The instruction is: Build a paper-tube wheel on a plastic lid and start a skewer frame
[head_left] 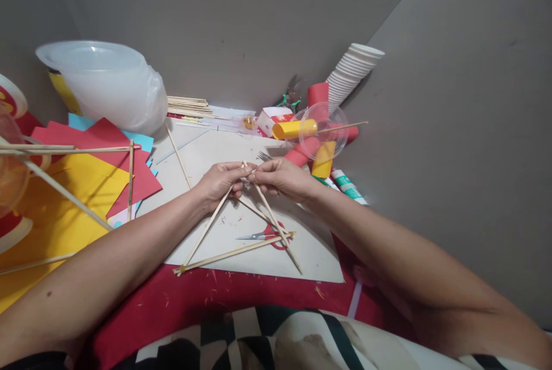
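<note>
My left hand (221, 185) and my right hand (280, 179) meet above a white board (310, 249), fingers pinched together around the upper ends of thin wooden sticks (210, 225). The sticks spread downward from my fingers like a frame. A lower stick (233, 253) joins them along the bottom, with small yellowish bindings at its two ends. One stick (280, 233) slants down from my right hand to a free end. Scissors with red handles (268, 234) lie on the board beneath the sticks. What exactly binds the sticks between my fingertips is hidden.
Red paper (103, 143) and yellow paper (81, 186) lie at left under another stick structure (130, 180). A large translucent tub (116, 88), loose sticks (187, 107), stacked paper cups (351, 74) and a pinwheel-like piece with red and yellow rolls (323, 154) stand along the back.
</note>
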`<action>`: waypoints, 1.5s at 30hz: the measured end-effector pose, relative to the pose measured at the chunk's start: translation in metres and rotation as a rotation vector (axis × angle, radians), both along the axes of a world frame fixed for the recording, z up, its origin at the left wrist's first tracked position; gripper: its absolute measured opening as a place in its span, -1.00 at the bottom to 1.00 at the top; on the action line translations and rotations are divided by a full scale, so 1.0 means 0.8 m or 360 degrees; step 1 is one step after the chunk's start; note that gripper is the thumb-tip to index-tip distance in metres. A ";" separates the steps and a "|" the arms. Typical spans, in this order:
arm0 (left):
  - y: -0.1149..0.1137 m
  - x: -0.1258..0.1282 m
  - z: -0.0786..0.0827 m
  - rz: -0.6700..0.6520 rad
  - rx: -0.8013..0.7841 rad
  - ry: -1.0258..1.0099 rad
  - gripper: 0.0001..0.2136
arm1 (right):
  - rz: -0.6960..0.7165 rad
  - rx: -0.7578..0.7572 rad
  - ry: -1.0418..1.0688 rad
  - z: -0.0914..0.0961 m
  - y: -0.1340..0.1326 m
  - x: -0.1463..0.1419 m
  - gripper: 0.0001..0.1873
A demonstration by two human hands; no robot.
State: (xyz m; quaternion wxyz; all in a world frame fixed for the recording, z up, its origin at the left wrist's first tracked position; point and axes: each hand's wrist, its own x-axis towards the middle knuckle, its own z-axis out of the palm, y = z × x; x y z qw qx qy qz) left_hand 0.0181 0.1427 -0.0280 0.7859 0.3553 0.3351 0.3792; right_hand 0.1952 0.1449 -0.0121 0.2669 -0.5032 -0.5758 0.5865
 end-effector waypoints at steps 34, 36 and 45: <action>0.000 0.000 0.001 -0.0057 -0.0045 -0.0045 -0.88 | -0.0178 0.0164 -0.0164 0.035 0.018 0.007 -0.58; -0.001 0.001 0.001 -0.0054 -0.0011 -0.0051 -0.81 | -0.0093 0.0143 -0.0228 0.035 0.027 0.000 -0.59; -0.009 0.003 0.011 -0.0104 0.0045 -0.0042 -0.38 | 0.0218 -0.0003 -0.0277 0.044 0.042 -0.002 -0.54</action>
